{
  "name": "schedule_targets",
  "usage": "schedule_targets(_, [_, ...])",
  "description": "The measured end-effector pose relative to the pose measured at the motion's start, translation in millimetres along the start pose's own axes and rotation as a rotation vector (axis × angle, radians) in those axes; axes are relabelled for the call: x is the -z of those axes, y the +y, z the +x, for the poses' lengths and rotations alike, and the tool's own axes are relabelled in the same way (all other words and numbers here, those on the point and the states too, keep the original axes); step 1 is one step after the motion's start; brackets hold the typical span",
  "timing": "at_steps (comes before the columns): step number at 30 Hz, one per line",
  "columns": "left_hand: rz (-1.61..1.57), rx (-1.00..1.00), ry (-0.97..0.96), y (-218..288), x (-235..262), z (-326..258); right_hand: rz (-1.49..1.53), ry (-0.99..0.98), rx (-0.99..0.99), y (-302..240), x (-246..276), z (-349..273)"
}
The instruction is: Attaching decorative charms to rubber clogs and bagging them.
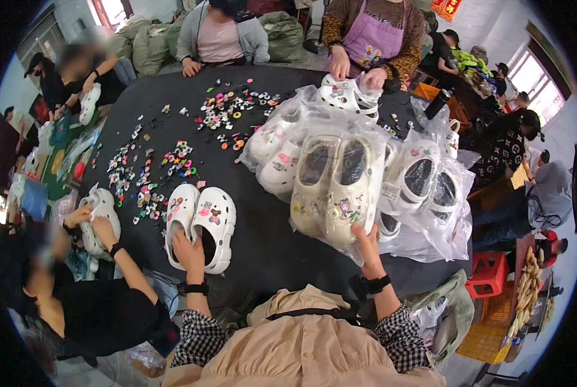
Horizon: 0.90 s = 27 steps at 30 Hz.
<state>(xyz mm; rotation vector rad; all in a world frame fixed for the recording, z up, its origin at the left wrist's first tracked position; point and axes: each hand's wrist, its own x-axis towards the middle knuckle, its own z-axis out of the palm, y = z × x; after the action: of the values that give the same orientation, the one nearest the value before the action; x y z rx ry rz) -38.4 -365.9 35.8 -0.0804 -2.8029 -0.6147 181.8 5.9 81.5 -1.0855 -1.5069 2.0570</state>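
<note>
A pair of white clogs [215,226] with colourful charms on the toes lies on the black table, toes pointing away from me. My left hand [190,251] reaches between the two heels, its fingers gripping their inner edges; some fingertips are hidden inside. On the right, cream clogs [316,209] in a clear plastic bag rest tilted against a pile of bagged white clogs [277,169]. My right hand [367,250] holds the near end of this cream pair, thumb on top and the other fingers partly hidden.
Loose charms [172,158] are scattered over the table [263,235]. To my left a co-worker handles a white clog [101,216]. Across, a person in a purple apron [372,32] handles white clogs [350,97]. A red stool [488,274] stands at the right.
</note>
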Motion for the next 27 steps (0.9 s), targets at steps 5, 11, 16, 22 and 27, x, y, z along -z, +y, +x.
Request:
schedule_targets(5, [-0.044,-0.01,-0.225,-4,7,7,0.056,-0.054,0.011,2,6,-18])
schedule_targets(11, [-0.158,-0.222,-0.009,46,43,-3,-0.134,-0.118,0.177,-33,19,-37])
schedule_targets(16, [-0.602,-0.402,-0.094,118,78,7,-0.403,-0.282,0.309,-91,50,-40])
schedule_targets(22, [-1.027,-0.237,-0.452,148,74,3,-0.809,-0.452,0.329,-130,40,-34])
schedule_targets(27, [-0.984,-0.216,-0.851,142,27,-33,-0.779,-0.501,0.415,-87,49,-17])
